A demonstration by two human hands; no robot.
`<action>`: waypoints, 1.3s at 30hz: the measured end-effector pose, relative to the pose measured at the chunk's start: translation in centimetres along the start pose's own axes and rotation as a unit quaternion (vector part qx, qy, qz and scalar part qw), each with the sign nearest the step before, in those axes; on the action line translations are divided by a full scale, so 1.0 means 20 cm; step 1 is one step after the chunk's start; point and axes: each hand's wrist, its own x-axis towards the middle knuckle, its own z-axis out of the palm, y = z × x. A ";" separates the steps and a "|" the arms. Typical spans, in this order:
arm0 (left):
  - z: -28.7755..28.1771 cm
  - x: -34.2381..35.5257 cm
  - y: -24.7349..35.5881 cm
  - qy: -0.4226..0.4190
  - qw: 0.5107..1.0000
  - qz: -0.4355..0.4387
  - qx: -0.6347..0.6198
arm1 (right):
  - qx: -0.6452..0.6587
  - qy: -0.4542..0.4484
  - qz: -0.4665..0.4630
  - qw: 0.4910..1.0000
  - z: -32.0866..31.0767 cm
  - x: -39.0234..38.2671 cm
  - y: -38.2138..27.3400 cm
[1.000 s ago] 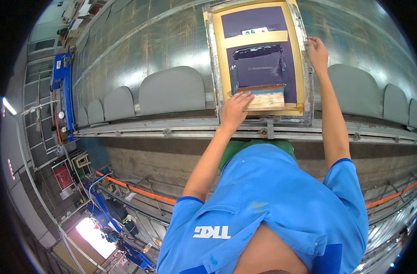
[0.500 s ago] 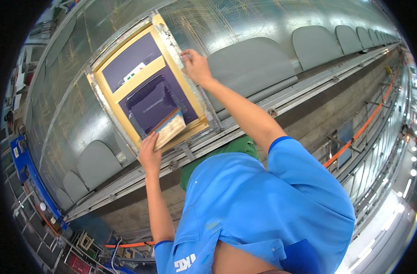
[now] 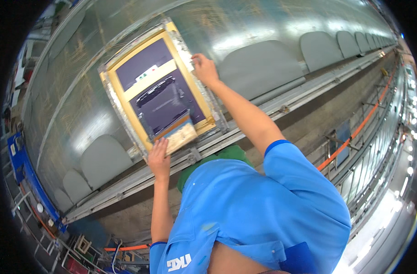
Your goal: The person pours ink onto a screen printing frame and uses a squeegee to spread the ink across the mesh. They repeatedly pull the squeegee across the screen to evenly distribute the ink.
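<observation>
A screen printing frame (image 3: 116, 98) with yellow-taped borders lies on the long metal table. Its dark purple mesh is split by a yellow strip, and a glossy patch of dark ink (image 3: 159, 91) covers part of the nearer half. At the near end of that mesh, my left hand (image 3: 159, 157) is closed on the left end of a wood-handled squeegee (image 3: 181, 137), which leans toward me. My right hand (image 3: 205, 70) is at the right rim of the frame, fingers curled and apparently gripping the edge; the fingertips are partly hidden.
Grey rounded sheets (image 3: 262, 68) line the table on both sides of the frame. A metal rail (image 3: 258, 118) runs along its near edge, close to my body. An orange rail (image 3: 354, 134) stretches along the right side. Something blue (image 3: 28, 166) stands at the far left.
The view has shifted, so the frame and both hands appear farther right and slightly lower. Both hands keep nearly the same places on the squeegee and frame.
</observation>
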 end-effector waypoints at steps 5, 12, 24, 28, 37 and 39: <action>0.02 -0.06 -0.01 -0.007 0.998 0.054 0.026 | -0.013 -0.029 0.036 0.999 0.04 0.02 0.08; 0.00 0.42 -0.15 0.019 0.999 0.032 0.036 | -0.252 -0.101 -0.105 0.957 -0.13 0.08 -0.07; -0.14 0.96 -0.26 -0.017 0.996 -0.069 -0.046 | -0.194 -0.310 -0.248 0.897 0.10 -0.14 -0.38; -0.06 0.64 -0.18 -0.056 0.997 -0.033 -0.037 | -0.156 -0.290 -0.262 0.907 -0.01 -0.52 -0.28; -0.04 0.32 -0.05 -0.075 0.997 -0.010 -0.004 | -0.053 -0.309 -0.114 0.943 -0.29 -0.82 -0.35; -0.05 0.32 -0.02 -0.058 0.998 -0.016 0.017 | -0.026 -0.251 -0.071 0.965 -0.40 -0.82 -0.29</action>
